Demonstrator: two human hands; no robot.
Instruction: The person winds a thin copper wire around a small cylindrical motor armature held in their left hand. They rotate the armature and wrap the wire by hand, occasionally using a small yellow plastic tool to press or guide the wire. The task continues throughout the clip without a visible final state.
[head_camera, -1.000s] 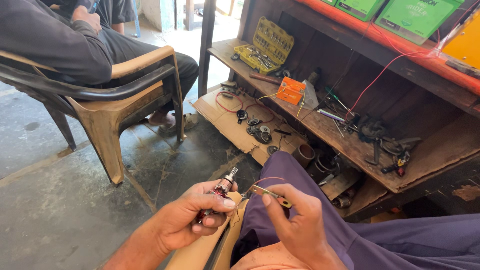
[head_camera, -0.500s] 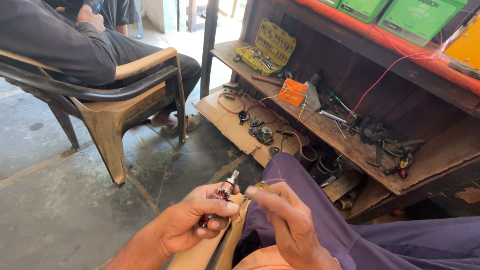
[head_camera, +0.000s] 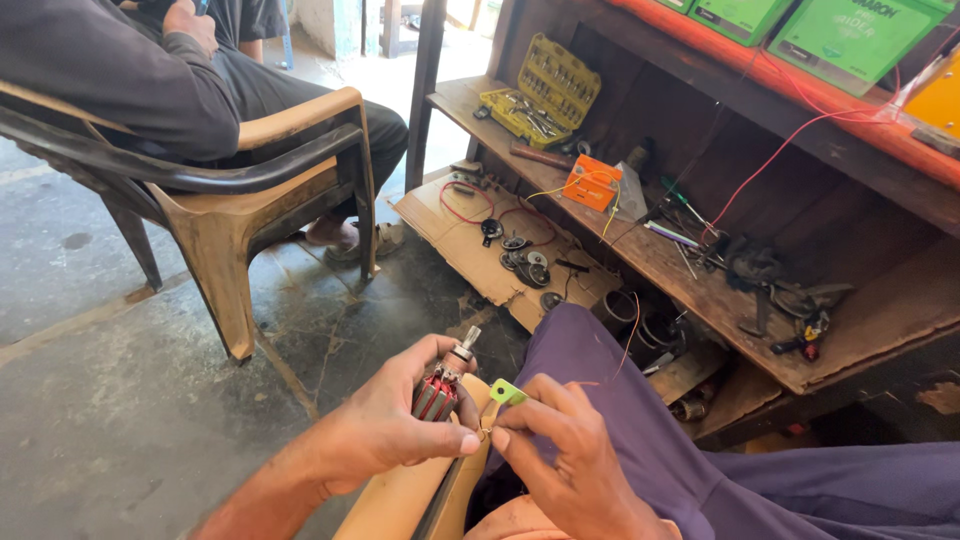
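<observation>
- The left hand (head_camera: 385, 430) wraps its grip around a small motor armature with red windings and a grey metal shaft (head_camera: 440, 388), thumb pressed along the bottom, shaft tip pointing up and to the right.
- The right hand (head_camera: 565, 455) has its grip pressed together, thumb and forefinger pinching a small bright green plastic piece (head_camera: 506, 392) just beside the armature; a thin copper-coloured wire (head_camera: 622, 358) rises from near the fingers and runs over the purple trouser leg (head_camera: 640, 420).
- Both hands work low in the view, above a tan plastic chair arm (head_camera: 420, 495) and the person's lap.
- To the right stands a worn wooden shelf (head_camera: 700, 290) carrying an open yellow socket-set case (head_camera: 545, 95), an orange box-shaped meter (head_camera: 590, 183), screwdrivers, pliers and tangled red and yellow leads.
- A flattened piece of cardboard (head_camera: 470, 245) lies on the floor below the shelf with small dark metal parts on it.
- Green boxes (head_camera: 850, 40) sit on the upper red-edged shelf.
- Another person in dark clothes sits in a tan plastic armchair (head_camera: 250, 210) at upper left, well apart from the hands, on the grey concrete floor (head_camera: 90, 400).
</observation>
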